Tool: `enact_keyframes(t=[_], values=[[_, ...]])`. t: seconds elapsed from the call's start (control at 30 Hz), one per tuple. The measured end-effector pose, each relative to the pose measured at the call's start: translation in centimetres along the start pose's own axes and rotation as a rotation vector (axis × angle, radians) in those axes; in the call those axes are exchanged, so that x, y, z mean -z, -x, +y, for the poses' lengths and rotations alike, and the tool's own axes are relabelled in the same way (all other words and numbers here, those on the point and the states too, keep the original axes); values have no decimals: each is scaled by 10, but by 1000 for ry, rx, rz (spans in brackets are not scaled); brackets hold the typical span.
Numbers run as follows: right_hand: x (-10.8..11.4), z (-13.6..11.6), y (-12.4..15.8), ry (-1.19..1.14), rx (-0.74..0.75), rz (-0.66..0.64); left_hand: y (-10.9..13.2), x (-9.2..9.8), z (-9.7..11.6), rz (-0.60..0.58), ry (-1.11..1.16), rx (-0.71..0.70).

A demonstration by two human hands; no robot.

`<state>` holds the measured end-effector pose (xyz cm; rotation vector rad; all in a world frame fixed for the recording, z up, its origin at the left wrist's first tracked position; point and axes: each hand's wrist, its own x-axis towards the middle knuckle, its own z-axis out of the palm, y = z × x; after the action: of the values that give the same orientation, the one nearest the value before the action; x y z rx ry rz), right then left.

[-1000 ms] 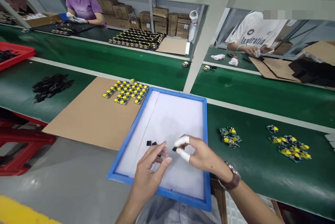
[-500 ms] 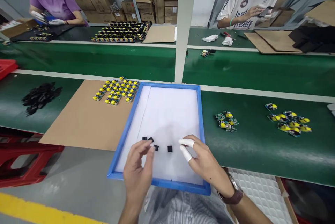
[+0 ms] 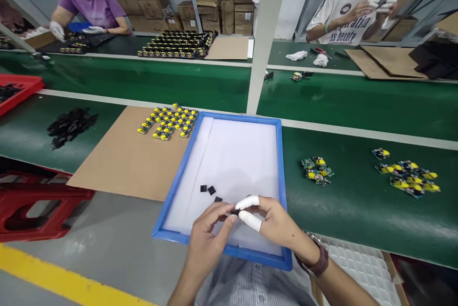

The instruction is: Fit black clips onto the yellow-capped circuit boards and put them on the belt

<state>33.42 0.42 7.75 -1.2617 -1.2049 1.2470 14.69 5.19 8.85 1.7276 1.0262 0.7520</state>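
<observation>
A small black piece (image 3: 236, 212) is pinched between the fingertips of both hands over the white board (image 3: 243, 153) with a blue frame. My left hand (image 3: 213, 232) grips it from the left with thumb and forefinger. From the right, my right hand (image 3: 270, 220) holds the same piece between thumb and forefinger, both in white finger covers. Three more black pieces lie on the board: one at the left (image 3: 203, 188), a tilted one (image 3: 211, 190) beside it, and one (image 3: 218, 199) partly hidden behind my left hand.
Boards with yellow parts (image 3: 171, 122) stand on brown cardboard (image 3: 125, 153). More lie on the green bench (image 3: 350, 205) at right. Left are a black heap (image 3: 71, 124) and a red tray (image 3: 25, 89). Two people work across the belt (image 3: 161, 81).
Both hands have closed on a black piece, which earlier lay between them on the board. My left hand moved right to meet my right hand. The view has shifted slightly.
</observation>
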Motion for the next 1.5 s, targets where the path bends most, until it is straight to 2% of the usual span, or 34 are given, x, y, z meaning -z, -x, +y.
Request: enact_keyframes(t=[0.1, 0.27, 0.33, 0.43, 0.63, 0.7, 0.83, 0.9, 0.97, 1.1, 1.2, 1.3, 1.5], values=[[0, -4, 6, -243, -72, 32, 4, -10, 4, 38, 120, 0], [-9, 4, 8, -414, -47, 116, 8, -16, 8, 71, 148, -53], [-13, 6, 9, -330, -5, 179, 7, -15, 9, 71, 136, -43], [-17, 5, 13, -76, 135, 261, 5, -13, 11, 77, 125, -13], [-24, -1, 23, 169, 291, 307, 1, -17, 9, 161, 116, 76], [-22, 0, 22, 33, 196, 265, 0, -15, 9, 102, 138, 63], [-13, 8, 16, -583, -156, -2, -3, -6, 16, -131, 322, 74], [-9, 11, 16, -679, -195, -20, -3, -3, 20, -189, 429, 147], [-9, 12, 17, -627, -157, 16, -3, -3, 23, -200, 491, 227], [-16, 6, 25, -454, -11, 91, -1, -10, 19, -129, 514, 315], [-27, 2, 31, -102, 212, 254, 1, -18, 10, 46, 425, 277], [-33, 0, 34, 190, 342, 297, 3, -22, 4, 179, 331, 195], [-24, 0, 29, 101, 301, 306, 5, -15, 15, 76, 251, 71]])
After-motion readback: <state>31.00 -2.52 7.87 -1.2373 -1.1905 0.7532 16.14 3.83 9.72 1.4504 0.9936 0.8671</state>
